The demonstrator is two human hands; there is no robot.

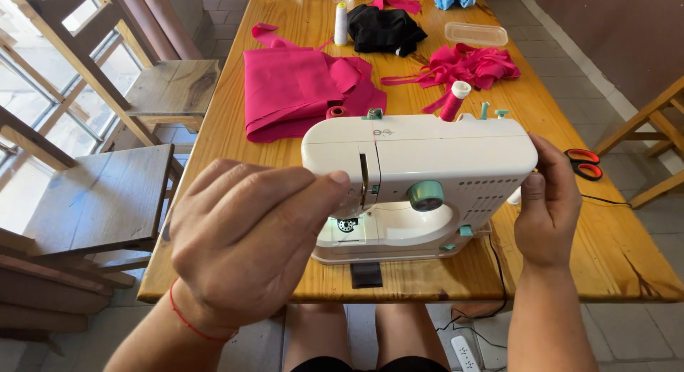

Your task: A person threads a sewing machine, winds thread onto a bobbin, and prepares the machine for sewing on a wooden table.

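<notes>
While the sewing machine (pixel 420 187) lies lengthwise left-right, left hand (pixel 246 236) pinches by its needle, right hand (pixel 547 201) grips its end.

This looks like a small home sewing room or informal tailoring workshop. A compact white sewing machine with teal knobs (pixel 420 187) stands on a long varnished wooden surface (pixel 613 251), with folded magenta fabric (pixel 299 87), a black cloth bundle (pixel 385 28), a white thread cone (pixel 341 23) and orange-handled scissors (pixel 586 164) lying about. Plain wooden chairs (pixel 107 194) stand beside large windows (pixel 43 94), and the floor is grey tile (pixel 584 65).
</notes>
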